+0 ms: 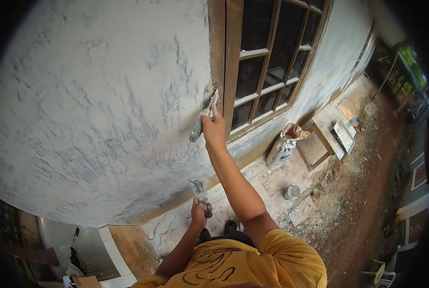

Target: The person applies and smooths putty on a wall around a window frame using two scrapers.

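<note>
A person's right hand (213, 130), arm stretching upward, is gripping a putty-smeared grey scraper (195, 130) at the white, grey-streaked wall (104, 120) beside a brown wooden window frame (218, 48); the hand is partly hiding the tool, leaving contact hard to make out. Lower, the left hand (198, 216) is clutching a plaster-coated, flat-bladed putty knife (199, 188), blade up. The lower edge is cutting off the yellow printed T-shirt (272, 264).

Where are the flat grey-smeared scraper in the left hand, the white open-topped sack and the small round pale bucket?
Flat grey-smeared scraper (199, 189): head view, on its blade.
White open-topped sack (281, 152): head view, on its side.
Small round pale bucket (286, 193): head view, on its wall.
</note>
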